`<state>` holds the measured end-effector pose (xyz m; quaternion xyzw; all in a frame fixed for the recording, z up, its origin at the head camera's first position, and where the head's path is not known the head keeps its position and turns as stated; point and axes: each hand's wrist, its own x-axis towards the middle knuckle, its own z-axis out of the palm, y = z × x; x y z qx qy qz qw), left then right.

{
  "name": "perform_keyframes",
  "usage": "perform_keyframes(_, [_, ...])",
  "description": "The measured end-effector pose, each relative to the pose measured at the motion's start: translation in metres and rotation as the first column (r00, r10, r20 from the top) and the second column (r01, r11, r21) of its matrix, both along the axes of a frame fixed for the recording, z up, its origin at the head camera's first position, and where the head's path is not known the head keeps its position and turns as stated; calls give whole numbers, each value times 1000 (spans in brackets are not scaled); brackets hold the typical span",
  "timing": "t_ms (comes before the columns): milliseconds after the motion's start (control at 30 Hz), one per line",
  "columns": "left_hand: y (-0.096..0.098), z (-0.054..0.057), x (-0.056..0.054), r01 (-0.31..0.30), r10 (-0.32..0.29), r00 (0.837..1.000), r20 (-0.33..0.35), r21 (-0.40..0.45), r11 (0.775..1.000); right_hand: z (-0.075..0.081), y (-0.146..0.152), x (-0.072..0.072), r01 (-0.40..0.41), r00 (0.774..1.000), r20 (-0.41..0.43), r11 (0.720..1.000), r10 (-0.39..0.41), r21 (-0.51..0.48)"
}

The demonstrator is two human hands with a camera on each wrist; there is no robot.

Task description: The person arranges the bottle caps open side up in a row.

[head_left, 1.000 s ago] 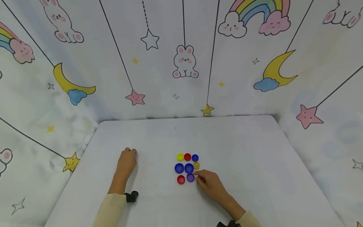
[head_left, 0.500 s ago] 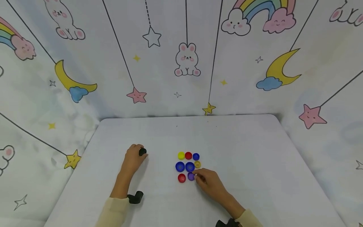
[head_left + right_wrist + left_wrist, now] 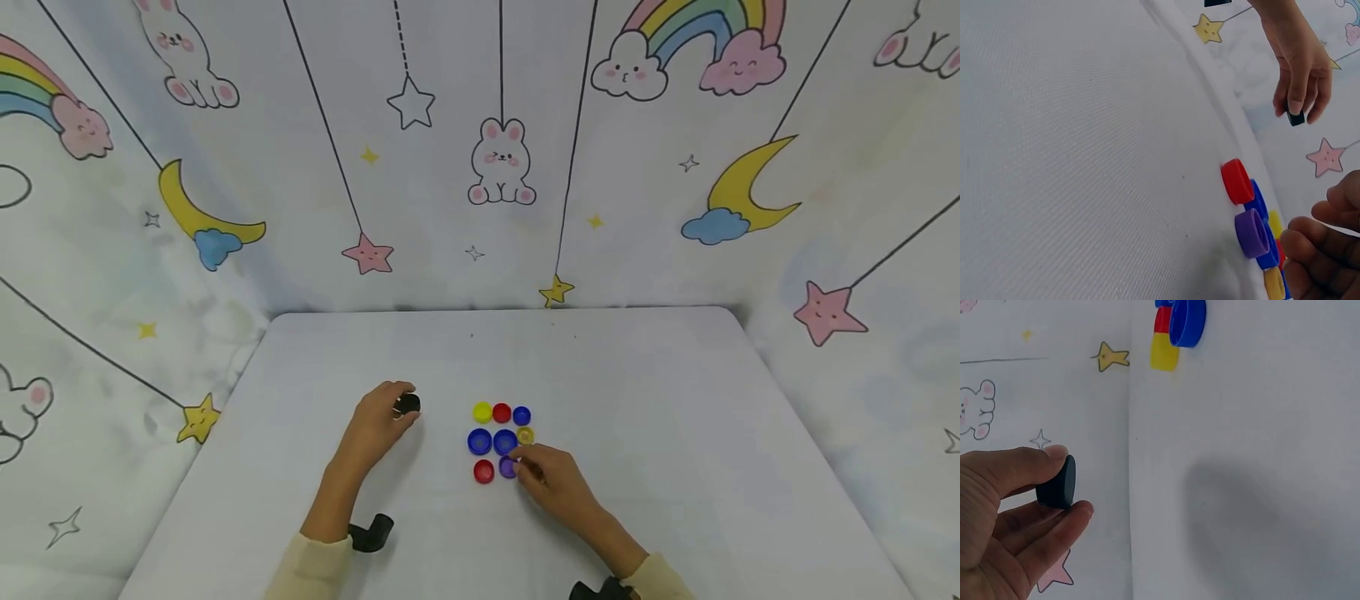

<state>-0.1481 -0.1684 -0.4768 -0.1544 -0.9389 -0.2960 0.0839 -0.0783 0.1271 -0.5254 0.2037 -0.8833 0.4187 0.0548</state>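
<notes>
My left hand pinches a black bottle cap between thumb and fingers, raised above the table left of a group of coloured caps. Beside that group is my right hand, its fingers loosely bent with nothing between them. Its fingertips overlap the purple cap in the head view, but the right wrist view shows them apart from it. A red cap lies left of the purple one. Two larger blue caps sit behind, with a yellow-orange cap to their right.
The back row holds a yellow cap, a red cap and a small blue cap. All lie on a white table, with a printed cloth wall behind. Black wrist-camera mounts stick out at both wrists.
My left hand has moved right toward the coloured caps, and the black cap in its fingers has come into sight. The right hand has stayed almost still beside the purple cap.
</notes>
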Motion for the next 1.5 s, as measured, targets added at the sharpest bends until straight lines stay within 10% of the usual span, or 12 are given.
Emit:
perform_keyframes(700, [62,-20,27,230,-219,973,-77,187,955,2,-3,1,9,999,-36,999,-10,-35])
perform_keyframes(1500, [101,-33,43,340,-339,940,-29,132,931,-1,-2,4,-8,996,-86,998,3,-64])
